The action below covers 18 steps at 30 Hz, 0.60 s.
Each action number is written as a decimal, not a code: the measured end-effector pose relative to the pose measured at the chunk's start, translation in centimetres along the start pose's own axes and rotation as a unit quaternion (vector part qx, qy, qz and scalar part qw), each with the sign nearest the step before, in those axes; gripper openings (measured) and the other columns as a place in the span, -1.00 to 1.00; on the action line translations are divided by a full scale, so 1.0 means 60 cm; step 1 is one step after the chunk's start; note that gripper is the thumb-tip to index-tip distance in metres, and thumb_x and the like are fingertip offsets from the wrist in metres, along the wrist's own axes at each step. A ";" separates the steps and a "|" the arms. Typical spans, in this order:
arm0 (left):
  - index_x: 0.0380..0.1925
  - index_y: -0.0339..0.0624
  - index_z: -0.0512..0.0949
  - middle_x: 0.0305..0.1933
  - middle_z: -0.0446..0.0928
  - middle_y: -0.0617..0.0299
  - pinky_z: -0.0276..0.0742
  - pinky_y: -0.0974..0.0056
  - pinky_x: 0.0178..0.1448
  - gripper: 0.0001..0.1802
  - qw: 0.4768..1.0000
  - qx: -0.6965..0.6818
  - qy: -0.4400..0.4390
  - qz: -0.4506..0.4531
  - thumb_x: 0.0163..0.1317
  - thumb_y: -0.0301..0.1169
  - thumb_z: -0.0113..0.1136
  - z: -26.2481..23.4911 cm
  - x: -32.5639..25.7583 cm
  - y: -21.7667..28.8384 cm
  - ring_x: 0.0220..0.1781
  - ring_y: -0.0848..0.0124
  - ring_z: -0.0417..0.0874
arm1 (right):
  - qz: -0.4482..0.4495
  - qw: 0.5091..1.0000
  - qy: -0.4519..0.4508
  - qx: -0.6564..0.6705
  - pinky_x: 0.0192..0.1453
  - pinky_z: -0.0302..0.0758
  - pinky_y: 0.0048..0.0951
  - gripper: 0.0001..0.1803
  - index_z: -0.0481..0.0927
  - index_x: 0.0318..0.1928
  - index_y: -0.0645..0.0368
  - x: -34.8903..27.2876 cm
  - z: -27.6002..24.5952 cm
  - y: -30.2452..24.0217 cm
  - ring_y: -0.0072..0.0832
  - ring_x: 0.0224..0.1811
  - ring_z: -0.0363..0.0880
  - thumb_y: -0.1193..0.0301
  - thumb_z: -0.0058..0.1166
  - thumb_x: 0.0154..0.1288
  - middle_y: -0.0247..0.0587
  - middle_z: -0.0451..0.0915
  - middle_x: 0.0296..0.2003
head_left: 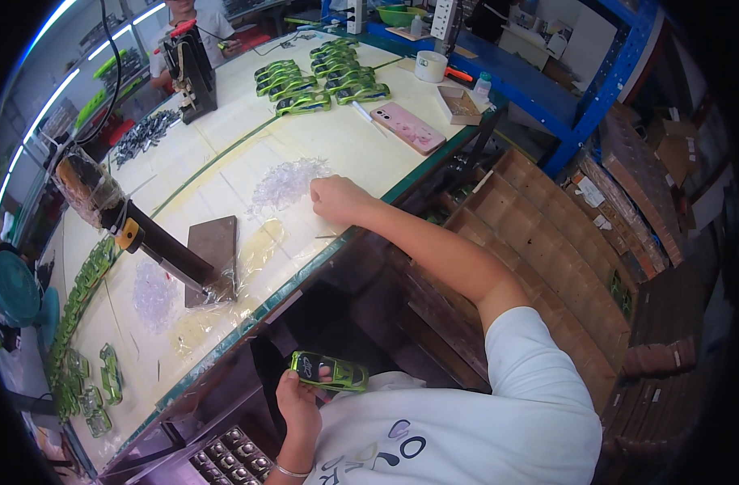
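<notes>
My left hand (297,402) grips a green toy car shell (329,372) close to my body, past the table's near edge. The shell has dark markings and an opening where a fingertip shows through. My right hand (337,200) reaches over the table, fingers curled together at the right edge of a pile of small clear plastic parts (285,184). Whatever those fingers hold, if anything, is hidden. Left of this pile, a hand press or similar dark upright tool (163,250) stands with its lower end at a brown flat block (216,242).
A second clear pile (154,295) lies beyond the block. Green car shells (82,283) line the left edge; finished-looking green cars (305,101) stand in rows at the back. A pink phone (408,128) and small box (458,105) sit right. Wooden compartments (531,242) flank my right arm.
</notes>
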<state>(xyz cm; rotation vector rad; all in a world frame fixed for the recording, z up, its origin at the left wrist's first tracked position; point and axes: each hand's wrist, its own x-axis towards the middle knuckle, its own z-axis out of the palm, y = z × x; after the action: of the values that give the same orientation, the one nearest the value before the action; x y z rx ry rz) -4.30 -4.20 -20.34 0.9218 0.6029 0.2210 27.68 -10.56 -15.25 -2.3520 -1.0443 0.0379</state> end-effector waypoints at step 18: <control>-0.32 -0.34 0.34 -0.39 0.52 -0.06 0.48 0.24 -0.19 -0.71 1.000 -0.007 0.014 0.008 0.19 -0.33 -0.30 -0.021 -0.006 -0.007 -0.41 0.29 0.56 | -0.005 0.996 -0.003 0.091 -0.36 0.43 -0.43 -0.81 0.56 -0.45 0.24 0.013 0.000 0.029 -0.37 -0.50 0.52 0.40 0.10 -0.12 -0.15 0.55 -0.53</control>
<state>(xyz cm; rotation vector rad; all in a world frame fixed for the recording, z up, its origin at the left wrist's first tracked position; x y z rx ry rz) -5.33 -3.73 -21.10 0.9115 0.6194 0.2538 29.42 -10.95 -16.00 -2.1839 -1.0114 0.1307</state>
